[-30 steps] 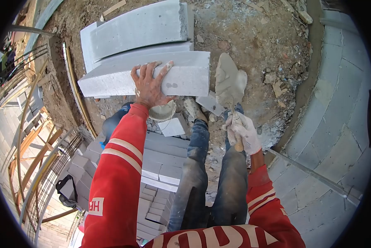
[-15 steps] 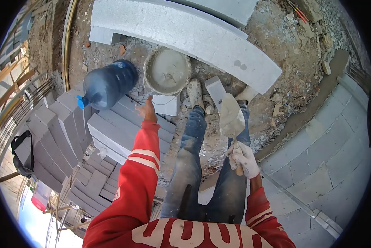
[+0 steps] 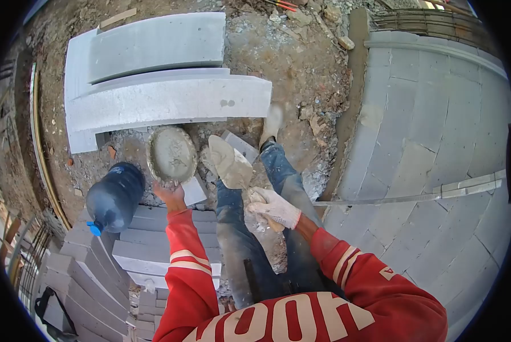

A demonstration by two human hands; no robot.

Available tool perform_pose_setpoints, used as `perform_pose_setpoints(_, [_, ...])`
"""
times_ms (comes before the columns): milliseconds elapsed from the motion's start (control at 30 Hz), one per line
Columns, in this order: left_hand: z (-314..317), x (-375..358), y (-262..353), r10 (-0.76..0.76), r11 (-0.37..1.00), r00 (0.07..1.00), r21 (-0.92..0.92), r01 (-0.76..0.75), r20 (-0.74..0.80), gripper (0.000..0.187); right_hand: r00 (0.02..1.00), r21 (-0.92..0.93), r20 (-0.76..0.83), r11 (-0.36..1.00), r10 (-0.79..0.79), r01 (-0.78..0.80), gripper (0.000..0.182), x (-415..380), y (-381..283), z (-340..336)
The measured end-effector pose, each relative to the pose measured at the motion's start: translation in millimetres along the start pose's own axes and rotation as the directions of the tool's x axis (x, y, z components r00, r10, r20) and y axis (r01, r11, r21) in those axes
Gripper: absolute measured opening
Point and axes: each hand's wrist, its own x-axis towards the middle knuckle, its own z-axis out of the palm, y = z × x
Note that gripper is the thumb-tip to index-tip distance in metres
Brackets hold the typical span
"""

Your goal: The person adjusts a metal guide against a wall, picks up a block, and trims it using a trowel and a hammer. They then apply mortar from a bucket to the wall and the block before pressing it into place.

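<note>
My right hand point(image 3: 275, 210), in a whitish work glove, is wrapped round the handle of a trowel point(image 3: 231, 163). Grey mortar coats the trowel's blade, which points up and to the left. My left hand point(image 3: 171, 192) is bare and touches the near rim of a round bucket point(image 3: 171, 155) of grey mortar; its fingertips are partly hidden at the rim. A small pale block point(image 3: 195, 191) lies just right of that hand.
A blue water bottle point(image 3: 115, 196) lies left of the bucket. Long pale blocks point(image 3: 170, 100) lie beyond it. Stacked grey blocks point(image 3: 164, 242) are at the lower left. A block wall point(image 3: 409, 142) with a metal straightedge point(image 3: 438, 195) fills the right side.
The view has turned and shifted. My left hand has moved from open air to the bucket's rim. My right hand still holds the trowel, now nearer the bucket and tilted left.
</note>
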Motion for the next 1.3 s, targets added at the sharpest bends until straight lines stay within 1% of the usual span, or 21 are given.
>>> perform_pose_setpoints(67, [-35, 3, 0, 0.021, 0.988, 0.971, 0.14, -0.056, 0.238, 0.024, 0.998, -0.052, -0.024, 0.997, -0.061, 0.06, 0.017, -18, -15, -4])
perform_pose_setpoints(133, [-28, -45, -4, 0.055, 0.993, 0.993, 0.101, -0.065, 0.103, 0.024, 0.999, -0.078, -0.048, 0.997, -0.026, 0.022, 0.016, -45, -38, -6])
perform_pose_setpoints(200, [-16, -105, -1, 0.065, 0.989, 0.998, 0.132, -0.066, 0.008, 0.025, 0.993, -0.001, -0.057, 0.994, -0.108, 0.108, 0.016, -64, -40, -20])
perform_pose_setpoints(267, [-33, -140, 1, 0.031, 0.968, 0.98, 0.24, -0.078, 0.195, 0.028, 0.975, 0.084, -0.07, 0.972, -0.212, 0.218, 0.017, -80, -37, -39])
perform_pose_setpoints(300, [-36, -160, -3, 0.032, 0.962, 0.988, 0.262, -0.072, 0.154, 0.03, 0.969, 0.104, -0.073, 0.964, -0.237, 0.243, 0.017, -91, -39, -47])
perform_pose_setpoints(333, [-39, -184, -8, 0.037, 0.957, 0.993, 0.282, -0.066, 0.109, 0.032, 0.977, 0.156, -0.102, 0.967, -0.189, 0.203, 0.017, -103, -42, -57])
perform_pose_setpoints(400, [-43, -233, -17, -0.01, 0.947, 0.99, 0.321, -0.036, 0.138, 0.034, 0.98, 0.304, -0.133, 0.935, -0.149, 0.184, 0.02, -123, -41, -81])
perform_pose_setpoints(467, [-35, -281, -35, 0.01, 0.918, 0.996, 0.393, -0.045, 0.09, 0.032, 0.968, 0.329, -0.194, 0.919, -0.159, 0.217, 0.022, -137, -36, -106])
perform_pose_setpoints(600, [-13, -346, -79, 0.015, 0.858, 0.991, 0.508, -0.082, 0.134, 0.032, 0.944, 0.506, -0.288, 0.812, -0.158, 0.29, 0.032, -154, -14, -161])
perform_pose_setpoints(667, [-1, -375, -108, -0.101, 0.775, 0.971, 0.628, -0.06, 0.218, 0.031, 0.931, 0.628, -0.342, 0.706, -0.128, 0.328, 0.037, -170, -16, -190])
perform_pose_setpoints(700, [5, -388, -125, -0.088, 0.774, 0.975, 0.63, -0.063, 0.205, 0.031, 0.937, 0.638, -0.328, 0.704, -0.117, 0.311, 0.037, -179, -23, -203])
perform_pose_setpoints(767, [29, -409, -161, -0.181, 0.691, 0.957, 0.721, -0.041, 0.228, 0.031, 0.905, 0.675, -0.419, 0.643, -0.071, 0.362, 0.023, -195, -27, -231])
perform_pose_setpoints(800, [39, -415, -182, -0.174, 0.668, 0.961, 0.743, -0.046, 0.216, 0.03, 0.892, 0.667, -0.44, 0.627, -0.105, 0.403, 0.023, -197, -13, -247])
perform_pose_setpoints(867, [64, -425, -225, -0.169, 0.581, 0.957, 0.808, -0.098, 0.238, 0.03, 0.879, 0.688, -0.473, 0.598, -0.059, 0.41, 0.023, -210, -11, -273])
perform_pose_setpoints(933, [81, -412, -267, -0.253, 0.531, 0.914, 0.835, -0.144, 0.318, 0.026, 0.854, 0.697, -0.52, 0.567, -0.022, 0.438, 0.023, -220, -9, -296])
perform_pose_setpoints(1000, [104, -406, -329, -0.169, 0.441, 0.925, 0.865, -0.238, 0.341, 0.02, 0.827, 0.677, -0.562, 0.574, -0.002, 0.461, 0.024, -230, 1, -312])
perform_pose_setpoints(1033, [117, -405, -358, -0.183, 0.387, 0.893, 0.865, -0.32, 0.412, 0.02, 0.828, 0.684, -0.56, 0.566, 0.002, 0.461, 0.024, -231, 11, -320])
perform_pose_setpoints(1100, [141, -390, -407, -0.268, 0.269, 0.823, 0.859, -0.436, 0.502, 0.019, 0.783, 0.605, -0.622, 0.65, 0.024, 0.461, 0.022, -230, 31, -330])
perform_pose_setpoints(1133, [149, -372, -430, -0.335, 0.208, 0.788, 0.857, -0.472, 0.516, 0.019, 0.785, 0.616, -0.618, 0.643, 0.035, 0.456, 0.022, -233, 30, -331])
perform_pose_setpoints(1200, [171, -330, -479, -0.345, 0.079, 0.689, 0.752, -0.655, 0.637, 0.02, 0.737, 0.619, -0.668, 0.626, 0.102, 0.474, 0.019, -227, 20, -338])
perform_pose_setpoints(1300, [221, -330, -534, -0.361, -0.117, 0.596, 0.599, -0.792, 0.717, 0.022, 0.704, 0.667, -0.688, 0.534, 0.175, 0.52, 0.017, -206, 21, -349])
